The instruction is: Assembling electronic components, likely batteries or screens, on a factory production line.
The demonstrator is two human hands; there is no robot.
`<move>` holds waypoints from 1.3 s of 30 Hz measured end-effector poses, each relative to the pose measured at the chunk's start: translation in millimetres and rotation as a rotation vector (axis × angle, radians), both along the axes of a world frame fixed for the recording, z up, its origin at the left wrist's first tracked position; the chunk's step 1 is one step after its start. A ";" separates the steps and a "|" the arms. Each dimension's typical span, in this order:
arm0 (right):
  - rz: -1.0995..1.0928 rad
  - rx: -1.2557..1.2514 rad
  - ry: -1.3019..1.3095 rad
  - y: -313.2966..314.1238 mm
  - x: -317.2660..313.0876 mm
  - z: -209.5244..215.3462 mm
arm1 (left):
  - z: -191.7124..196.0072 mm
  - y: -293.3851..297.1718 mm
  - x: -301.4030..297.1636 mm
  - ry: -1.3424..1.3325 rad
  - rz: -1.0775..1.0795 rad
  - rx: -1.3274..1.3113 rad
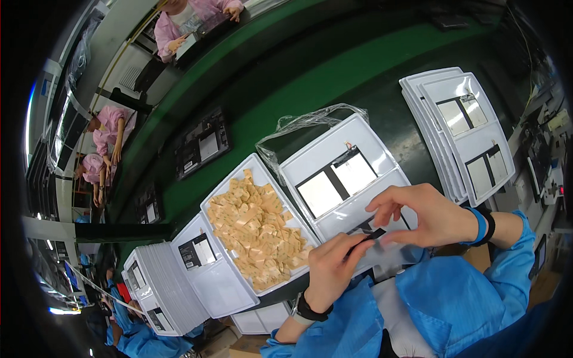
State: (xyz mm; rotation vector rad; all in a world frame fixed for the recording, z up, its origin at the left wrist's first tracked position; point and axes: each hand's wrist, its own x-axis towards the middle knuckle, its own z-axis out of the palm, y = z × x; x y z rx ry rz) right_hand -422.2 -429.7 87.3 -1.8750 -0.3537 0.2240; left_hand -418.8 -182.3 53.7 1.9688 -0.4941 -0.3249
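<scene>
My left hand (335, 262) pinches the end of a thin black strip (375, 234) over the near part of a white tray (387, 179). Across from it, my right hand (422, 216) has its thumb and curled fingers apart, the thumb close to the strip's other end. Whether the thumb touches it is unclear. In the tray's far compartment lies a flat silver-and-black battery pack (326, 190) with a small connector lead. Another dark-edged piece in the near compartment is mostly hidden by my hands.
Left of my hands, a white tray (258, 162) holds a heap of tan paper strips (253, 230). Stacked trays stand at right (412, 95) and lower left (173, 286). Clear plastic film (280, 134) lies behind. Opened laptop bases (203, 143) sit on the green belt (256, 101); people in pink work beyond.
</scene>
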 end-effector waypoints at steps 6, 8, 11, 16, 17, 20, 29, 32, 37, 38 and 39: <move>-0.009 0.050 0.196 -17.4 -32.1 8.2 | 7.5 5.1 -33.5 0.397 -0.372 0.202; -0.080 0.064 0.223 -28.3 -39.1 0.8 | 0.1 10.3 -50.0 0.368 -0.439 0.220; -0.257 0.117 0.297 -33.6 -38.8 -36.2 | -33.0 3.1 -51.1 0.229 -0.500 0.273; -0.376 0.162 0.403 -27.8 -26.0 -99.9 | -71.3 -10.2 -30.1 -0.255 -0.290 0.513; -0.394 0.138 0.389 -26.0 -24.3 -105.8 | -80.3 -8.2 -30.0 -0.279 -0.273 0.522; -0.414 0.118 0.366 -22.3 -23.8 -114.3 | -75.1 2.1 -41.2 -0.183 -0.251 0.531; -0.414 -0.004 0.317 -18.5 -23.5 -114.5 | -54.1 19.3 -33.7 -0.125 -0.312 0.625; -0.421 -0.020 0.310 -19.0 -24.4 -116.4 | -49.8 11.7 -23.0 -0.320 -0.375 0.527; -0.420 -0.017 0.304 -20.2 -25.9 -116.4 | -58.4 12.0 -24.7 -0.356 -0.471 0.404; -0.422 -0.010 0.300 -19.8 -26.0 -116.3 | -61.6 13.8 -28.2 -0.356 -0.474 0.403; -0.420 -0.002 0.296 -19.3 -25.6 -116.4 | -63.8 16.2 -32.3 -0.300 -0.469 0.381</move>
